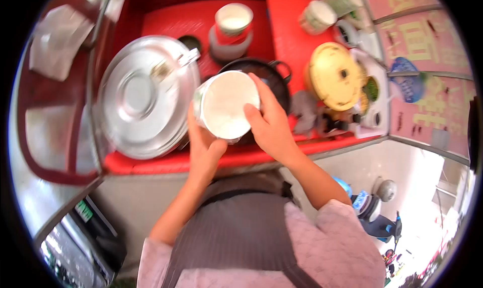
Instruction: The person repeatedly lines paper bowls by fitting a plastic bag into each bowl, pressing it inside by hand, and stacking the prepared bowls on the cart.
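Between my two hands is a white paper cup (230, 105), its round opening turned up toward me. My left hand (204, 144) wraps the cup's left side, thumb low near the rim. On the right side, my right hand (270, 122) grips it with the thumb lying over the rim's edge. The inside of the cup looks pale, and I cannot tell whether anything is in it. Under the cup and partly hidden by it sits a dark pot (274, 84) with a loop handle. A large silver lid (151, 96) lies just left of my left hand.
Farther back on the red counter (171, 21) stands another paper cup (234, 18). To the right are a yellow round lid (334, 76), more paper cups (319, 17) and a white tray (380, 119) with small containers. Pink signs (427, 41) line the right side.
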{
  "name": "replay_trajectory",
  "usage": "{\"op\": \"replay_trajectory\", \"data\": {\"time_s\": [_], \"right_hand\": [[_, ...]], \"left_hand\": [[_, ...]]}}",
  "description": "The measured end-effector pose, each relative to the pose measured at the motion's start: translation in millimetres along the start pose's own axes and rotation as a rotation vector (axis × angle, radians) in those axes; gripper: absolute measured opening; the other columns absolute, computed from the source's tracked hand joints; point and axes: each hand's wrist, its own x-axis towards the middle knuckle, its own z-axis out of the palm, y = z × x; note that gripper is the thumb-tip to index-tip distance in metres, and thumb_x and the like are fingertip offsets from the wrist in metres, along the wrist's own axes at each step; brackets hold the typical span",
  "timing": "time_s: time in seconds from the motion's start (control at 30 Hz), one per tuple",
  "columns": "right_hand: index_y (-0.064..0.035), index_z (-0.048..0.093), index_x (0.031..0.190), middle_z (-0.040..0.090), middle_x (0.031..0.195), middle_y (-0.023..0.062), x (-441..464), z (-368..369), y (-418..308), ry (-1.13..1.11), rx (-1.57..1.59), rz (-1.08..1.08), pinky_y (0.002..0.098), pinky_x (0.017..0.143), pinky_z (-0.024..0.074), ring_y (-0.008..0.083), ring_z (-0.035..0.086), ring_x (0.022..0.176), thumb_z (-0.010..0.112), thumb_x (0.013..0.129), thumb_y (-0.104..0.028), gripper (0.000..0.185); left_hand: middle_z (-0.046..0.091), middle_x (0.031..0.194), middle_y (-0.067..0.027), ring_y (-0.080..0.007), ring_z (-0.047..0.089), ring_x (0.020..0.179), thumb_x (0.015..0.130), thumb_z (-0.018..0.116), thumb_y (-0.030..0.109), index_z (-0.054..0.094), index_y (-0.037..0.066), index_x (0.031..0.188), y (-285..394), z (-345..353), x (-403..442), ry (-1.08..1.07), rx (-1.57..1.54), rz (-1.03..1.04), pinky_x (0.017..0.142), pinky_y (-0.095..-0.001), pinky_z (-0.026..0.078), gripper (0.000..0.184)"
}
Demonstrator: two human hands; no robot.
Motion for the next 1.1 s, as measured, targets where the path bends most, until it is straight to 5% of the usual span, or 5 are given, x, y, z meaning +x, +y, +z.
{"op": "replay_trajectory", "data": {"time_s": [0.1, 0.2, 0.4, 0.6, 1.1], "right_hand": [[-0.0008, 0.033, 0.153, 0.044, 0.151, 0.0158, 69.3, -78.0, 1.7, 0.056, -0.015, -0.105, 0.032, 0.109, 0.0377, 0.0212, 0.048, 0.133, 0.053, 0.093, 0.001, 0.063], [-0.0108, 0.03, 0.157, 0.064, 0.105, 0.0055, 151.0, -182.6, -4.8, 0.243, -0.042, -0.186, 0.0204, 0.041, 0.0284, 0.005, 0.041, 0.05, 0.06, 0.09, -0.012, 0.073], [-0.0222, 0.034, 0.157, 0.06, 0.079, 0.0044, 254.5, -306.8, 10.4, 0.345, -0.006, 0.052, 0.0242, 0.041, 0.0279, 0.0061, 0.038, 0.048, 0.054, 0.086, -0.003, 0.076], [-0.024, 0.045, 0.15, 0.064, 0.128, 0.023, 306.8, -343.8, 77.3, 0.428, -1.033, 0.136, 0.0478, 0.095, 0.049, 0.0396, 0.062, 0.119, 0.049, 0.081, -0.009, 0.071], [-0.0213, 0.043, 0.149, 0.065, 0.123, 0.0259, 304.2, -307.0, 63.9, 0.342, -1.318, 0.268, 0.0521, 0.093, 0.0502, 0.0429, 0.063, 0.113, 0.054, 0.09, -0.025, 0.06]], "left_hand": [[0.021, 0.161, -0.0222, -0.0367, 0.033, 0.146, 0.076, 0.081, 0.056, -0.005, 0.01, 0.16, 5.9, 21.2, 14.4, -0.132, 0.012, -0.042, 0.116, -0.0451, 0.03, 0.128], [0.031, 0.156, -0.0224, -0.0353, 0.047, 0.136, 0.083, 0.078, 0.047, 0.005, 0.008, 0.16, 4.9, 22.7, 15.5, -0.116, 0.044, -0.044, 0.11, -0.0419, 0.039, 0.113], [0.052, 0.137, -0.0214, -0.0296, 0.064, 0.113, 0.092, 0.069, 0.036, 0.031, 0.0, 0.15, -4.9, 2.1, 7.7, -0.015, 0.106, -0.043, 0.095, -0.0369, 0.05, 0.079], [0.06, 0.126, -0.0192, -0.0256, 0.066, 0.105, 0.095, 0.066, 0.028, 0.044, -0.003, 0.142, 19.7, -13.2, 15.9, 0.058, 0.274, -0.003, 0.093, -0.0356, 0.051, 0.061], [0.066, 0.103, -0.016, -0.0344, 0.063, 0.1, 0.093, 0.061, 0.006, 0.064, 0.0, 0.102, 231.3, -201.3, 191.1, 0.24, 2.071, 0.69, 0.087, -0.0395, 0.05, 0.012]]}}
